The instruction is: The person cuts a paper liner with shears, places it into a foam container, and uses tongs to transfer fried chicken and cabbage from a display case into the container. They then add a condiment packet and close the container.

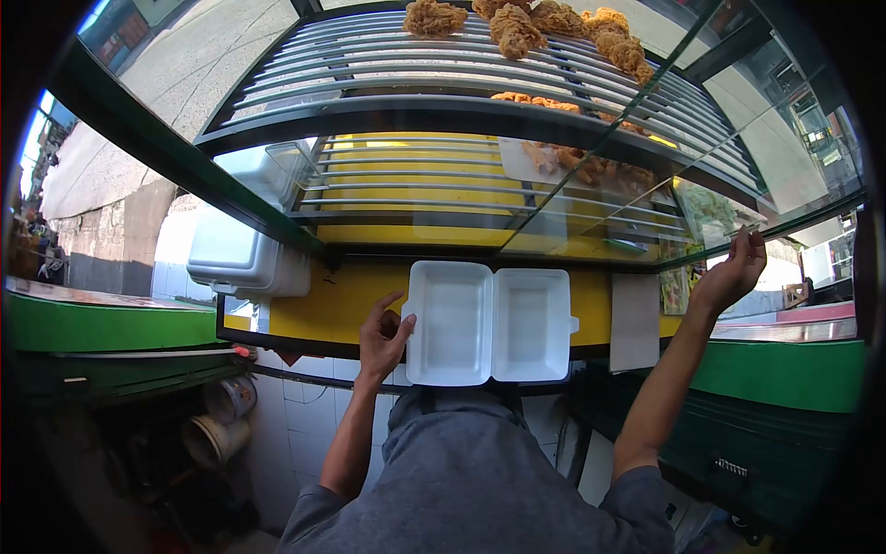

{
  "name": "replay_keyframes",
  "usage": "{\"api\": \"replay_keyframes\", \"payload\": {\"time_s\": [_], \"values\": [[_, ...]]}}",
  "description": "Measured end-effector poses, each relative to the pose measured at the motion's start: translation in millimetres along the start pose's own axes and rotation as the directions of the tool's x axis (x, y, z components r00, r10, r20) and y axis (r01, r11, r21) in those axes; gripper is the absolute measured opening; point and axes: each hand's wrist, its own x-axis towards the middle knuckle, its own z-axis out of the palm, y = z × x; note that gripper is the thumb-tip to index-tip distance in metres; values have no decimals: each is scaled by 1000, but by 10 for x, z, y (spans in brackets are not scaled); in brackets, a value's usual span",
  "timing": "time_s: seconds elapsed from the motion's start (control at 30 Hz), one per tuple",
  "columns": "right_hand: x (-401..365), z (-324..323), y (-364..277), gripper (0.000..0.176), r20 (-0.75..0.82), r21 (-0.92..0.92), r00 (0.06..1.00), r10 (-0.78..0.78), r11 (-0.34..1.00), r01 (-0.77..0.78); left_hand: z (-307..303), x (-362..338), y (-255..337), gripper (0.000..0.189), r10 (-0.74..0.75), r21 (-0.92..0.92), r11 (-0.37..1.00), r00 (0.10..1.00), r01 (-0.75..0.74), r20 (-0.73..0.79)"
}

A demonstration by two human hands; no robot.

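An open white foam takeaway box (449, 323) lies in front of me at the counter's near edge, both halves facing up with nothing in them. My left hand (383, 337) is at its left edge, thumb at the rim and fingers apart. Raised at the far right, my right hand (731, 277) has its fingers bent together by the lower frame of the glass display case (637, 166). What those fingertips hold, if anything, I cannot tell. Pieces of fried chicken (517, 32) rest on the upper metal rack (369, 78) behind the glass.
Stacked white foam boxes (235, 249) stand left of the case. More fried pieces (591, 166) lie on the lower rack. A brown paper sheet (635, 319) hangs over the yellow counter (318, 300) edge at right. Buckets (217, 434) sit below on the left.
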Motion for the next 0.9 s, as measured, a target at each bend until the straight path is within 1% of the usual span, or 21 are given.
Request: {"api": "replay_keyframes", "payload": {"time_s": [0.03,0.07,0.17,0.2,0.33,0.37,0.4,0.5,0.53,0.63,0.67,0.77,0.8,0.9], "values": [[8,-4,-5,25,-3,27,1000,7,1000,-7,16,-5,-6,43,7,4,1000,1000,-7,-11],[21,-19,-8,25,-1,126,998,62,990,-62,25,-4,-11,41,12,14,1000,1000,-12,-17],[-166,89,-112,26,32,158,998,52,986,-56,33,4,-21,37,39,56,998,999,-37,-31],[-266,136,-170,26,61,172,996,68,982,-78,43,7,-19,36,54,69,996,998,-52,-36],[-782,394,-476,31,224,164,974,15,985,-53,63,1,-46,31,76,108,992,996,-70,-50],[-900,442,-546,32,270,167,963,10,984,-57,73,-3,-57,29,83,107,991,995,-77,-57],[-987,452,-520,36,342,190,939,-38,981,-29,81,-5,-69,28,92,107,991,993,-85,-67],[-1244,589,-637,44,425,229,904,-43,971,-61,87,-1,-73,24,119,129,986,989,-108,-84],[-1327,648,-660,44,429,239,897,-106,971,1,85,-4,-71,23,127,139,984,988,-115,-87],[-1515,762,-716,48,464,275,875,-136,962,4,87,-14,-58,22,143,144,981,984,-127,-102],[-1560,776,-728,50,501,304,850,-161,953,1,91,-10,-59,22,161,146,979,981,-144,-107],[-1695,861,-782,53,534,334,821,-202,942,15,89,-8,-67,21,193,152,973,975,-175,-112],[-1716,866,-776,54,556,334,795,-242,941,53,87,-9,-65,21,190,150,974,975,-172,-113],[-1740,806,-766,54,668,320,702,-245,947,26,96,-12,-55,20,185,160,973,977,-166,-109]]}}
